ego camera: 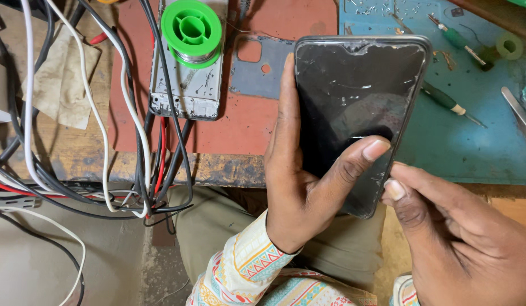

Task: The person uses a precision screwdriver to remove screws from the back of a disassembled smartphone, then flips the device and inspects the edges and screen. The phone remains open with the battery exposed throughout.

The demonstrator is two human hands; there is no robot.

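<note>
One smartphone (pixel 353 113) with a cracked dark screen sits at the centre, held up over the edge of the bench; every other place here is told from it. Two hands work on it. The left hand (pixel 300 192) wraps the phone's left edge and back from below, fingers closed behind it, and its thumb lies across the lower part of the glass with the tip near the phone's right edge. The right hand (pixel 455 232) comes in from the lower right of the phone, loosely curled, with a fingertip pressed against the phone's lower right edge; it touches that edge and grips nothing else that can be seen.

Left of the phone lie one stripped phone frame (pixel 186 85) with one green solder spool (pixel 191 31) standing on it, and one grey back cover (pixel 257 68), partly hidden behind the phone. All three rest on a red mat (pixel 240 127). Right of the phone, on a blue mat (pixel 461 147), lie two green-handled screwdrivers (pixel 447 101), one close to the phone's right edge and one further up. Far left of the phone a bundle of cables (pixel 133 141) hangs over the bench edge.

Below the phone, past the bench edge, there is open room above the person's lap; the phone's right edge has free space over the blue mat.
</note>
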